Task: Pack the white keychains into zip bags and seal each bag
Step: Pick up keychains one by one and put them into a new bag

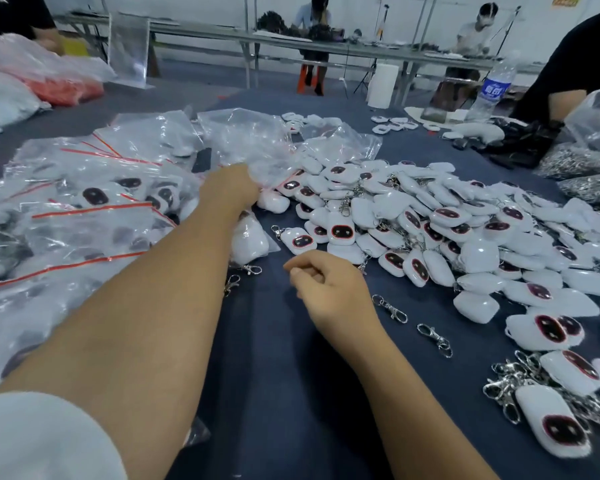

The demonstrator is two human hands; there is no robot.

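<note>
1. Right now, the step looks like getting a fresh zip bag. The left hand (231, 188) reaches to the middle of the frame and touches the empty zip bags (257, 140). Its fingers are hidden in the plastic, so I cannot tell if it grips a bag.
2. The right hand (329, 284) rests on the blue surface (274, 375) at the center. Its fingers are loosely curled and hold nothing.
3. The white keychains (430, 223) lie in a big pile at the middle right, just past the right hand.
4. Filled bags with red zip lines (84, 216) are heaped on the left.
5. Next, I think one bag must be pulled free and opened. Then the right hand can pick up a keychain from nearby.
</note>
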